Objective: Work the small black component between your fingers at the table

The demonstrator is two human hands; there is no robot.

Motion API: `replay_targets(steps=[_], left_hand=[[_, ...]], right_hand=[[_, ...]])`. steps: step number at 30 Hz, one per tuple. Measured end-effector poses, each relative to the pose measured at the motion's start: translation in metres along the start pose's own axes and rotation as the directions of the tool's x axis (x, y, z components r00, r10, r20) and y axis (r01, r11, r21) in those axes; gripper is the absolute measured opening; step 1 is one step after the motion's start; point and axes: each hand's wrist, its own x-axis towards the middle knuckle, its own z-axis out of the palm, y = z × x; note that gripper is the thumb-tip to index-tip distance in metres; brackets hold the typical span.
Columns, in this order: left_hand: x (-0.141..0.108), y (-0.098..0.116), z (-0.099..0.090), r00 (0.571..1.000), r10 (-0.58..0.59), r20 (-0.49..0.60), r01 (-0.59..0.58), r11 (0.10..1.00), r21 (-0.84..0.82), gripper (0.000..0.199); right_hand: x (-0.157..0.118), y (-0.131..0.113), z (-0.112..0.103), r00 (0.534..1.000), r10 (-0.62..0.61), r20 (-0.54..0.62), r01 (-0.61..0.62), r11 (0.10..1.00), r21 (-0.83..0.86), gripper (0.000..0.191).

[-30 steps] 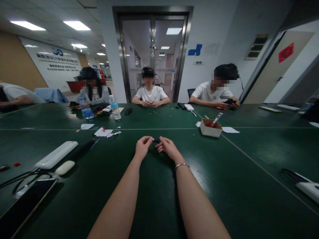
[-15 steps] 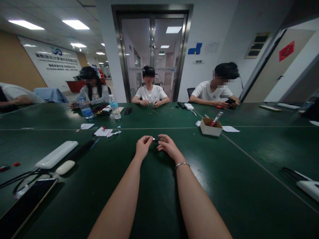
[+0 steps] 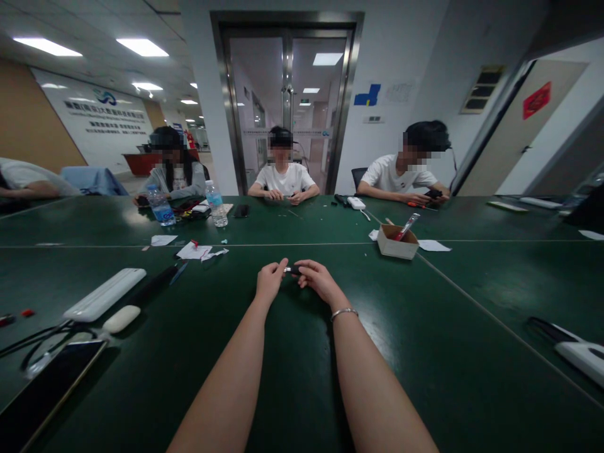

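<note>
Between my two hands, just above the green table, is a small black stick with a silver end. My left hand has thumb and fingers pinched at the silver end. On the black end, the fingers of my right hand are closed; a metal bracelet circles that wrist. The stick lies about level, pointing left to right. It is too small to tell its exact kind, and the fingertips partly cover it.
At left lie a phone, a white oblong device, a white oval case and cables. Torn paper and bottles are farther off. A small box stands right of my hands. Several people sit around the table.
My right hand's fingers have closed more around the black end of the stick. Both hands sit slightly lower in view, and the camera has shifted a little.
</note>
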Motion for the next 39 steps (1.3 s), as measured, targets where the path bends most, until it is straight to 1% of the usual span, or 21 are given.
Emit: replay_targets(steps=[2, 5, 7, 8, 10, 13, 15, 18, 22, 24, 26, 29, 31, 34, 36, 39], left_hand=[[-0.0004, -0.0005, 0.0013, 0.999, -0.033, 0.016, 0.033, 0.999, -0.018, 0.059], [-0.0008, 0.0000, 0.0033, 0.997, -0.069, 0.040, 0.074, 0.989, -0.127, 0.061], [-0.0008, 0.0009, 0.0038, 0.997, -0.041, 0.058, 0.053, 0.974, -0.219, 0.050], [-0.0008, 0.0014, 0.0039, 0.998, -0.015, 0.066, 0.032, 0.965, -0.259, 0.045], [-0.0004, 0.0016, 0.0038, 0.994, 0.057, 0.088, -0.028, 0.952, -0.304, 0.040], [0.0007, 0.0001, 0.0033, 0.982, 0.153, 0.106, -0.118, 0.953, -0.279, 0.032], [0.0011, -0.0011, 0.0027, 0.982, 0.166, 0.090, -0.139, 0.959, -0.246, 0.028], [0.0006, -0.0011, 0.0016, 0.989, 0.135, 0.054, -0.122, 0.973, -0.196, 0.030], [-0.0010, 0.0009, 0.0017, 0.993, 0.102, 0.052, -0.094, 0.985, -0.148, 0.035], [-0.0013, 0.0017, 0.0023, 0.997, 0.069, 0.046, -0.062, 0.987, -0.148, 0.040], [-0.0014, 0.0024, 0.0026, 0.998, 0.037, 0.045, -0.028, 0.982, -0.186, 0.040], [-0.0014, 0.0030, 0.0026, 0.998, 0.017, 0.062, 0.000, 0.964, -0.266, 0.030], [-0.0015, 0.0030, 0.0029, 0.996, 0.045, 0.074, -0.021, 0.954, -0.299, 0.028], [-0.0017, 0.0026, 0.0037, 0.988, 0.124, 0.091, -0.087, 0.940, -0.331, 0.028], [-0.0018, 0.0027, 0.0037, 0.983, 0.159, 0.088, -0.122, 0.937, -0.328, 0.024], [-0.0023, 0.0036, 0.0022, 0.983, 0.165, 0.076, -0.137, 0.949, -0.285, 0.021]], right_hand=[[0.0007, 0.0003, 0.0002, 1.000, 0.004, -0.018, -0.004, 1.000, 0.011, 0.024], [0.0023, 0.0011, 0.0003, 0.997, 0.023, -0.076, -0.020, 0.999, 0.046, 0.020], [0.0029, 0.0014, 0.0000, 0.994, 0.036, -0.103, -0.028, 0.997, 0.074, 0.018], [0.0030, 0.0015, -0.0002, 0.993, 0.037, -0.109, -0.028, 0.996, 0.086, 0.017], [0.0025, 0.0014, -0.0004, 0.993, 0.036, -0.116, -0.024, 0.995, 0.099, 0.015], [0.0009, 0.0003, 0.0003, 0.993, 0.040, -0.109, -0.030, 0.996, 0.090, 0.013], [-0.0002, -0.0007, 0.0012, 0.996, 0.051, -0.074, -0.046, 0.997, 0.063, 0.014], [-0.0010, -0.0016, 0.0023, 0.998, 0.055, -0.017, -0.054, 0.998, 0.014, 0.017], [0.0000, -0.0007, 0.0020, 0.999, 0.033, 0.013, -0.033, 0.999, -0.027, 0.022], [0.0007, -0.0001, 0.0015, 1.000, 0.028, 0.004, -0.028, 0.999, -0.028, 0.023], [0.0010, 0.0002, 0.0011, 0.999, 0.034, -0.031, -0.034, 0.999, 0.000, 0.022], [0.0008, -0.0003, 0.0008, 0.996, 0.047, -0.080, -0.042, 0.997, 0.066, 0.020], [0.0005, -0.0009, 0.0008, 0.995, 0.049, -0.089, -0.041, 0.995, 0.091, 0.020], [-0.0004, -0.0018, 0.0009, 0.995, 0.044, -0.087, -0.035, 0.994, 0.104, 0.019], [-0.0012, -0.0026, 0.0010, 0.996, 0.045, -0.080, -0.036, 0.994, 0.108, 0.020], [-0.0024, -0.0041, 0.0014, 0.996, 0.050, -0.068, -0.043, 0.994, 0.103, 0.020]])
